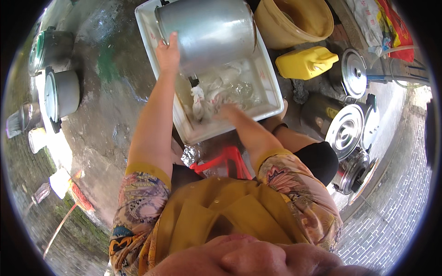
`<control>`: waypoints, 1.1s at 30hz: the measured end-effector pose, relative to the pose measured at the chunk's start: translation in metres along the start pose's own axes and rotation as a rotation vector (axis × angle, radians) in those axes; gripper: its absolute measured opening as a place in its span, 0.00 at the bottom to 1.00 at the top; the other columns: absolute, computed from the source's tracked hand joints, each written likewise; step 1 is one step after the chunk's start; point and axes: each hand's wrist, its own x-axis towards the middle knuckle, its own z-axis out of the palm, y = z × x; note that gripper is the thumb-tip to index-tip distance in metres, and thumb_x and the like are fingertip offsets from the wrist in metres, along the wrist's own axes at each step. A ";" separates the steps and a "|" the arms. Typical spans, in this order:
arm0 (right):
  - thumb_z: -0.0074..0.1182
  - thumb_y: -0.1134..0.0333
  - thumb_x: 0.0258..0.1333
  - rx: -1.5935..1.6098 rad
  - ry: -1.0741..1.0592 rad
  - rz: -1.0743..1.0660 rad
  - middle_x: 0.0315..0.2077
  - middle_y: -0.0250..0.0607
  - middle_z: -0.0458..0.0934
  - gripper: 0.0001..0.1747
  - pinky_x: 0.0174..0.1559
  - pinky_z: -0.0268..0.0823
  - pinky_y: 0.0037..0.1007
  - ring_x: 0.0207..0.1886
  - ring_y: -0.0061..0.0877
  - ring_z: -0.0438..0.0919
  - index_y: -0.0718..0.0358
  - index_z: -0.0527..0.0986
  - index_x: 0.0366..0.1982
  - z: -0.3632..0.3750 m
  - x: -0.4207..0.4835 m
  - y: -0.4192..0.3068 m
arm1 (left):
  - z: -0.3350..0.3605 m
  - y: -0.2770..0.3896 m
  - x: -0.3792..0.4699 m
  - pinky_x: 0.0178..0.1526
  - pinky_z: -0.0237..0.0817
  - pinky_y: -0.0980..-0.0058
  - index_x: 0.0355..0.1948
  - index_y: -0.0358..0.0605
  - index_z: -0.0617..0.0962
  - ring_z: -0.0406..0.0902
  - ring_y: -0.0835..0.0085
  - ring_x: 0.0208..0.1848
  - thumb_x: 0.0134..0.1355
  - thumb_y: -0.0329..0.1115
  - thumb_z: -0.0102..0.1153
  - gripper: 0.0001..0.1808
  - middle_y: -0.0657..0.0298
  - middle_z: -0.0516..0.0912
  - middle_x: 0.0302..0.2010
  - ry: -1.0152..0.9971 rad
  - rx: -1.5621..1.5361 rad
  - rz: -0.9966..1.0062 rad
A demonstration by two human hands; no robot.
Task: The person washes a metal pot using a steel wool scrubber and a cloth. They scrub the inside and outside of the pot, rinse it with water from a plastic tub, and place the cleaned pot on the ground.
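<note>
A large metal pot lies on its side in a white plastic tub. My left hand grips the pot's rim at its left end. Shallow water with a whitish, crumpled material covers the near part of the tub; whether it is cloth or plastic I cannot tell. My right hand is low in the tub at that material, blurred, its fingers partly hidden. To its left, a white piece with red marks hangs close to the pot's black handle.
Right of the tub stand a large tan bucket, a yellow jerrycan and several lidded metal pots. More pots stand on the wet concrete floor at left. A red plastic stool is between my legs.
</note>
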 end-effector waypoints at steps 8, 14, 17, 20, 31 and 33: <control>0.63 0.57 0.52 0.868 -0.152 -0.360 0.40 0.39 0.82 0.23 0.49 0.70 0.30 0.44 0.25 0.78 0.64 0.78 0.47 -0.155 -0.090 -0.023 | -0.021 0.006 -0.017 0.44 0.71 0.62 0.48 0.32 0.73 0.83 0.53 0.37 0.51 0.61 0.69 0.41 0.47 0.84 0.35 -0.047 0.072 0.015; 0.60 0.75 0.54 1.481 0.574 -0.514 0.43 0.37 0.79 0.17 0.48 0.71 0.27 0.44 0.23 0.77 0.67 0.75 0.47 -0.265 -0.157 -0.073 | -0.003 -0.003 -0.026 0.55 0.67 0.65 0.68 0.43 0.58 0.73 0.54 0.59 0.55 0.46 0.68 0.46 0.45 0.69 0.62 0.047 0.112 0.367; 0.62 0.70 0.52 0.928 1.189 -0.593 0.47 0.41 0.76 0.16 0.53 0.69 0.33 0.53 0.30 0.74 0.64 0.75 0.44 -0.278 -0.116 -0.101 | -0.003 -0.005 -0.026 0.58 0.67 0.66 0.71 0.50 0.56 0.69 0.56 0.63 0.61 0.42 0.60 0.41 0.48 0.64 0.66 -0.086 0.021 0.457; 0.64 0.62 0.46 0.299 1.402 -0.437 0.51 0.46 0.73 0.18 0.56 0.65 0.42 0.58 0.39 0.71 0.61 0.76 0.40 -0.278 -0.083 -0.140 | -0.007 -0.007 -0.024 0.59 0.68 0.66 0.72 0.57 0.55 0.68 0.59 0.64 0.66 0.38 0.51 0.35 0.52 0.63 0.67 -0.264 -0.378 0.474; 0.49 0.50 0.51 0.256 1.188 0.169 0.44 0.48 0.79 0.24 0.53 0.64 0.48 0.52 0.45 0.74 0.60 0.80 0.41 -0.390 0.010 -0.048 | -0.024 0.019 -0.032 0.57 0.69 0.70 0.57 0.50 0.78 0.75 0.63 0.59 0.65 0.32 0.56 0.19 0.67 0.72 0.65 -0.103 0.061 0.470; 0.48 0.50 0.51 0.313 1.204 0.210 0.45 0.50 0.78 0.26 0.54 0.64 0.50 0.53 0.47 0.74 0.61 0.79 0.43 -0.399 0.003 -0.019 | -0.029 0.025 -0.030 0.58 0.69 0.72 0.56 0.48 0.79 0.77 0.63 0.58 0.64 0.31 0.58 0.19 0.65 0.73 0.64 -0.100 0.085 0.403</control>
